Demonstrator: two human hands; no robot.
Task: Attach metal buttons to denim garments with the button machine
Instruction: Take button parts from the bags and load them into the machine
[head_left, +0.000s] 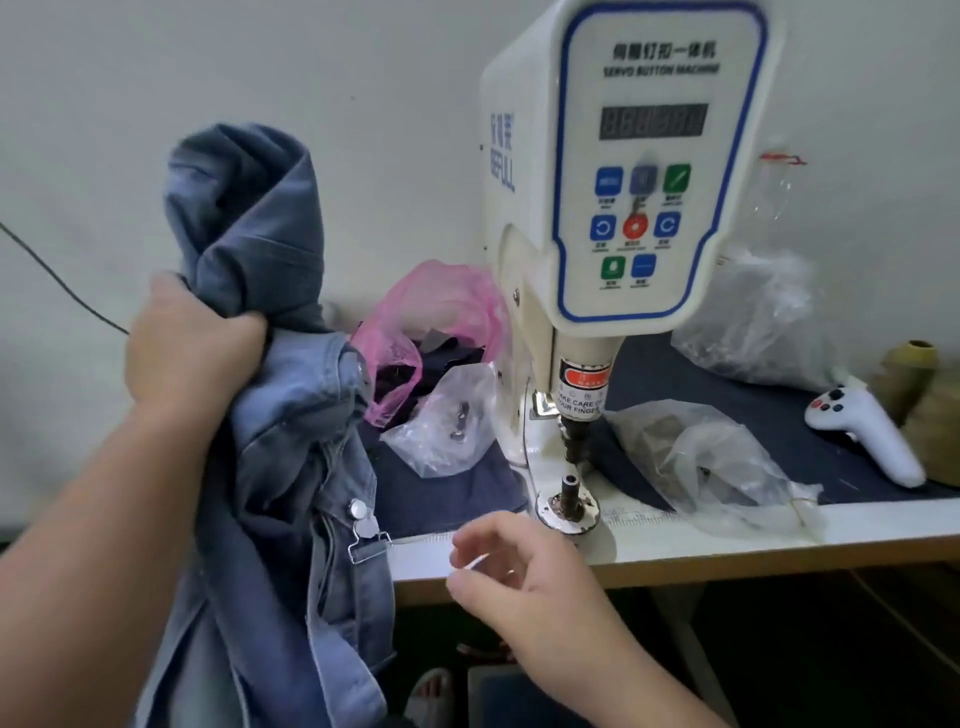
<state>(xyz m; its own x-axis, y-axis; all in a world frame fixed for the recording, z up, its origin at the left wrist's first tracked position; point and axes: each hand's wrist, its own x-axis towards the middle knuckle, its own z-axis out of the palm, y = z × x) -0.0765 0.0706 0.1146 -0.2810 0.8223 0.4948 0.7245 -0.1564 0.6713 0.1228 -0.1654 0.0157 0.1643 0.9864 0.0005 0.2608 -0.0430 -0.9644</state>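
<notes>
Item: denim garment, bunched and gripped in the left hand, held up left of the button machine, a metal button and wire buckle hanging on its strap. Right hand: fingers loosely curled, empty, just before the machine's lower die at the table edge. Alongside: pink bag, clear bags, white controller.

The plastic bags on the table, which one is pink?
The pink plastic bag sits just left of the white button machine, with dark cloth inside. The other bags, like the clear plastic bag in front of it, have no colour.
</notes>
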